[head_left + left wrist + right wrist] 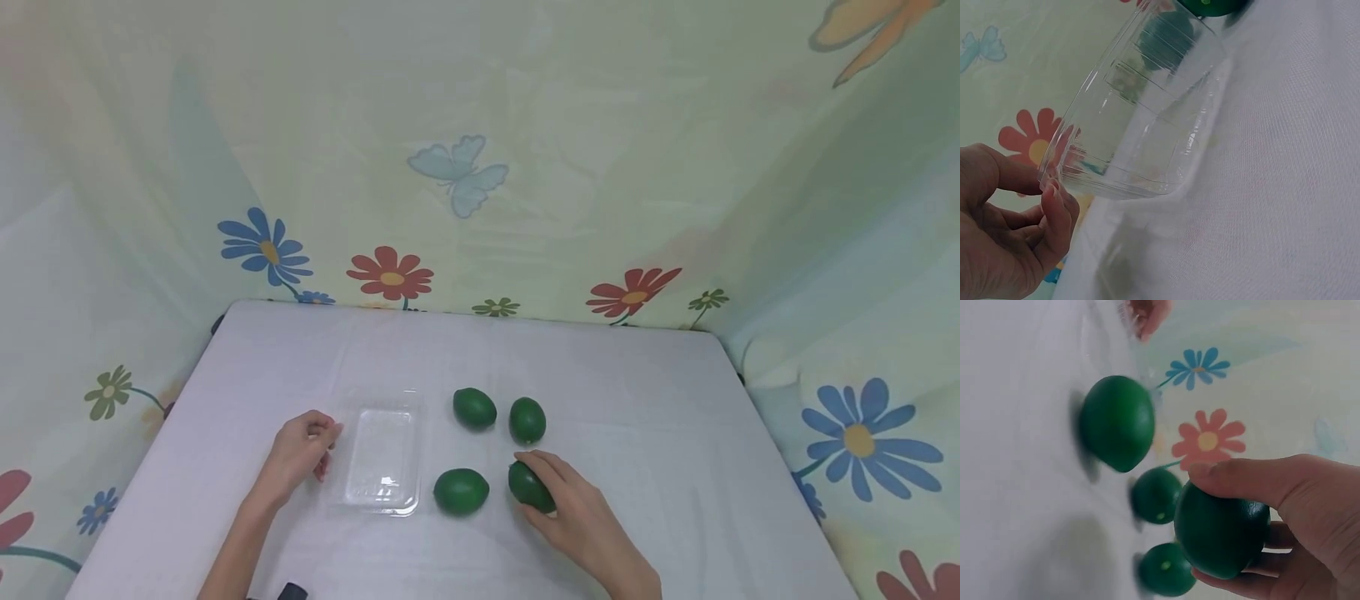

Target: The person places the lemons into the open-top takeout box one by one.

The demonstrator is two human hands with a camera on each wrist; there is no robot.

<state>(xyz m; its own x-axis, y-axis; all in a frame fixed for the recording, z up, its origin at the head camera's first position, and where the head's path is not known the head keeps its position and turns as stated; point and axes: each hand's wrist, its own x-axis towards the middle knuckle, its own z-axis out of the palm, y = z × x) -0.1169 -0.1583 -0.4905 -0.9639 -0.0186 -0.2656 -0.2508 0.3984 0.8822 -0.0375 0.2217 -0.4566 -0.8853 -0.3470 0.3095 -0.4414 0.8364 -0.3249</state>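
My left hand [296,448] pinches the left rim of a clear plastic container [384,454] between thumb and fingers. In the left wrist view the container [1147,125] shows its see-through walls, with the rim between the fingertips. My right hand [581,517] grips a dark green lime [529,488]. The right wrist view shows the thumb over one side of this lime [1222,531] and the fingers round the other. Left of it, between the right hand and the container, lies another lime [461,492]. Two more, a lime [475,408] and a rounder-looking lime [528,420], lie farther back.
A white cloth covers the table [637,400]. Behind and beside it hangs a pale curtain [570,150] printed with flowers and butterflies. A small black object [292,592] shows at the near edge of the head view, beside the left forearm.
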